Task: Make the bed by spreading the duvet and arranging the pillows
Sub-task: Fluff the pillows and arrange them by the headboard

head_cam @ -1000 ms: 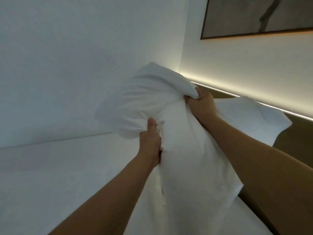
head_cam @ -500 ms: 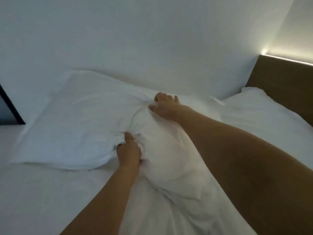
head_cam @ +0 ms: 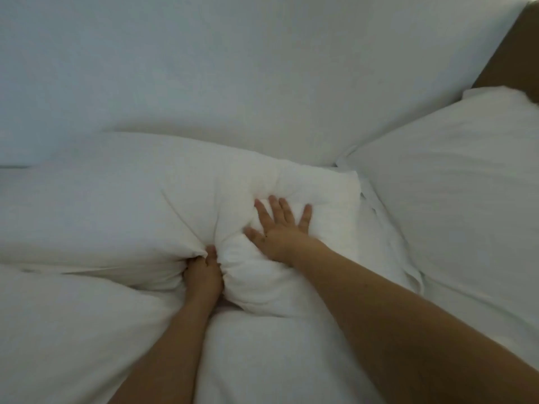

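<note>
A white pillow [head_cam: 131, 199] lies flat on the bed against the white wall, stretching left of centre. My left hand [head_cam: 202, 272] is clenched on a bunch of its fabric at the near edge. My right hand [head_cam: 280, 225] rests flat on the pillow's right part with fingers spread, holding nothing. A second white pillow [head_cam: 452, 193] lies at the right, beside the first. White duvet [head_cam: 87, 330] covers the bed in front of the pillows, under my forearms.
A white wall [head_cam: 233, 68] runs along the far side of the bed. A brown headboard [head_cam: 513, 53] shows at the top right corner, behind the second pillow.
The pillow went from held up in the air to lying flat on the bed. My right hand let go of the fabric and flattened on it. My left hand kept its grip.
</note>
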`<state>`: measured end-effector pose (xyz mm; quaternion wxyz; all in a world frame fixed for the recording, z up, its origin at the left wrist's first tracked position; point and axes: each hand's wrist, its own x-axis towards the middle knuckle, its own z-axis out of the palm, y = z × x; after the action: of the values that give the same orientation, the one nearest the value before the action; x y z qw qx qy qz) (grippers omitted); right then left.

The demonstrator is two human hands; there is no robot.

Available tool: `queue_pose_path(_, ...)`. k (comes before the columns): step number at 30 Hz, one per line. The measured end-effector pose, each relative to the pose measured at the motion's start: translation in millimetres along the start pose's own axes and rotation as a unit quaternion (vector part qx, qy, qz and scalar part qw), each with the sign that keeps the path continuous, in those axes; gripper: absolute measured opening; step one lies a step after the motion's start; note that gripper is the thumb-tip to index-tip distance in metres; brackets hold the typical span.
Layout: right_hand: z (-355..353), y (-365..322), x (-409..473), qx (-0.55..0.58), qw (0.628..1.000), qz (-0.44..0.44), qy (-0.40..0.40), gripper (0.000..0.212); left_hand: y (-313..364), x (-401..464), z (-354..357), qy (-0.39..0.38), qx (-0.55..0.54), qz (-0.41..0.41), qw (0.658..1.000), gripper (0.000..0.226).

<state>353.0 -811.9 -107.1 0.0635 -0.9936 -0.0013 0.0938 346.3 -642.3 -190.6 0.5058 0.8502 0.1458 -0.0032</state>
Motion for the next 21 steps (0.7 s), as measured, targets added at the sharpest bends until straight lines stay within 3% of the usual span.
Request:
queue_pose_path(2,-21.3,12.9,-41.3,0.014,0.999,-0.007,-0.044,0.07,14.8,-8.1,-12.2,-0.052,0.05,-0.044,0.996,0.059)
queue_pose_path(4,-47.7,47.1,-85.3,0.058,0.996,0.026,-0.058,0.069,35.2,-23.0,-23.4,-0.121,0.197,-0.063,0.971,0.047)
queue_pose_path(7,-87.7,124.1,-146.6,0.058,0.992,0.116,0.005,0.067,86.9,-70.7,-28.5,-0.098,0.419,-0.022,0.903,0.039)
queue_pose_path(10,-119.0,211.3,-200.0,0.013,0.973,0.217,0.07,0.068,162.3,-138.2,-9.9,-0.083,0.517,0.089,0.847,0.034)
queue_pose_path(12,-133.1,263.8,-230.7,0.002,0.952,0.288,0.102,0.069,205.3,-177.1,34.2,-0.131,0.487,0.18,0.845,0.03)
queue_pose_path(13,-137.5,287.6,-244.2,-0.001,0.94,0.321,0.113,0.069,229.1,-202.2,61.4,-0.163,0.431,0.192,0.867,0.027)
queue_pose_path(16,-136.6,346.6,-274.9,-0.003,0.91,0.394,0.131,0.076,271.5,-262.2,150.9,-0.297,0.199,0.129,0.925,0.027)
queue_pose_path(18,-125.3,374.6,-283.0,0.003,0.894,0.42,0.153,0.091,273.5,-281.5,209.7,-0.371,0.064,0.002,0.926,0.07)
queue_pose_path(20,-111.5,394.7,-278.7,0.017,0.883,0.428,0.193,0.109,257.7,-284.7,255.8,-0.36,-0.011,-0.116,0.926,0.134)
queue_pose_path(21,-105.3,403.5,-272.2,0.026,0.879,0.425,0.213,0.117,246.5,-281.7,274.4,-0.333,-0.032,-0.151,0.93,0.155)
